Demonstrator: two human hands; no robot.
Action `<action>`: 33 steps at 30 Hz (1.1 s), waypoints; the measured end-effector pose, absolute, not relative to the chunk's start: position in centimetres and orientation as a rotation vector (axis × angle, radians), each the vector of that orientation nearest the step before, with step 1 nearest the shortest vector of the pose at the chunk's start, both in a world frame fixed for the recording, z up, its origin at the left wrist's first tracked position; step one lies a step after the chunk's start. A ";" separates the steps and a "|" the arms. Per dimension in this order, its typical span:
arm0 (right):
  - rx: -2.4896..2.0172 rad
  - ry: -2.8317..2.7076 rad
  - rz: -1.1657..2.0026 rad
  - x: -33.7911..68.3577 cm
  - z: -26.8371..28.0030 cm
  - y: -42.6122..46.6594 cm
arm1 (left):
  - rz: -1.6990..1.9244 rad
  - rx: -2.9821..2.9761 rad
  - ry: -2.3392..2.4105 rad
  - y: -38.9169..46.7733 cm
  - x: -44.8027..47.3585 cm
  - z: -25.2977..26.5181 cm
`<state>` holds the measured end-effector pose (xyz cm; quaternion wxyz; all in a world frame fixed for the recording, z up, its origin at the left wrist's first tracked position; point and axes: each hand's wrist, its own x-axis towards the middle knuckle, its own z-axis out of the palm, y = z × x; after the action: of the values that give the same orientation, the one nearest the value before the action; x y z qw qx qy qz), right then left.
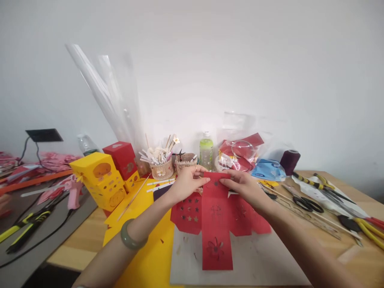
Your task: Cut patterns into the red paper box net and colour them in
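Over the white board [258,264], both hands are on the red cut-out card [217,232] — left hand [189,181] pinching the left corner of its top panel, right hand [240,186] pinching the right corner, thumbs toward me. Strip runs down toward me, flower-cut panel nearest. Can't tell how much of it is lifted off the board.

Doing this well, my read: equal pull on both corners, thumbs level, so the top edge stays square to the strip. Keep thumbs clear of the small motif between them; the thin bridges look easy to tear. Same care for the star-punched flap [186,216] on the left. Any bend should follow the panel line, no twist at the side flaps.

Surface: wood table [84,234], yellow sheet [150,256] left of the board. Yellow box [103,180] and red box [122,156] at back left; pink glue gun [74,191] further left. Behind the card: basket of white sticks [162,170], green-labelled bottle [206,154], plastic bag of red scraps [241,150]. Right side: blue packet [268,169], dark purple spool [290,161], black scissors [309,204], pliers [325,182] — mind the right elbow there.

Room: plain pale wall [192,60] behind, clear film rolls [99,86] standing up in front of it.
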<state>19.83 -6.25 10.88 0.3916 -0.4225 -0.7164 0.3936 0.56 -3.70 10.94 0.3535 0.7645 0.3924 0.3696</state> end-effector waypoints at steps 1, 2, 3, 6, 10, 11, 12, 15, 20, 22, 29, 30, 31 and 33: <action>-1.068 -1.797 0.997 19.6 11.2 -6.1 | 1.010 1.987 1.021 -3.8 0.5 11.1; -1.063 -1.778 0.984 19.4 11.4 -6.0 | 1.058 1.999 1.032 -3.8 0.4 11.2; -1.059 -1.764 0.963 19.2 11.7 -5.8 | 1.101 2.013 1.046 -3.9 0.3 11.3; -1.044 -1.742 0.882 18.5 12.1 -5.3 | 1.199 2.058 1.104 -4.2 0.1 11.4; -1.039 -1.742 0.800 17.4 12.2 -4.6 | 1.289 2.098 1.192 -4.2 -0.1 11.7; -1.044 -1.744 0.788 17.2 12.1 -4.5 | 1.302 2.102 1.207 -4.1 -0.1 11.8; -1.050 -1.745 0.777 17.0 12.1 -4.3 | 1.310 2.104 1.215 -4.0 -0.2 11.8; -1.069 -1.750 0.755 16.6 12.1 -4.1 | 1.314 2.104 1.196 -3.8 -0.5 11.8; -1.077 -1.738 0.768 16.6 12.3 -4.4 | 1.311 2.072 1.122 -3.5 -0.9 11.5; -1.066 -1.728 0.780 16.6 12.4 -4.5 | 1.302 2.055 1.089 -3.5 -0.9 11.4; -1.040 -1.685 0.791 16.5 12.7 -4.9 | 1.294 1.994 0.996 -3.9 -0.9 11.8; -1.034 -1.682 0.813 16.5 12.7 -4.9 | 1.294 1.979 0.984 -4.0 -0.9 11.9; -1.030 -1.676 0.832 16.6 12.8 -4.9 | 1.294 1.962 0.972 -4.0 -0.9 11.9; -1.029 -1.650 0.857 16.7 12.9 -5.0 | 1.294 1.923 0.944 -4.0 -1.0 12.0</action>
<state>16.65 -4.96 12.88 0.4868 -0.4231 -0.6782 0.3522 -1.05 -4.04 12.04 0.3141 0.7295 0.3582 0.4908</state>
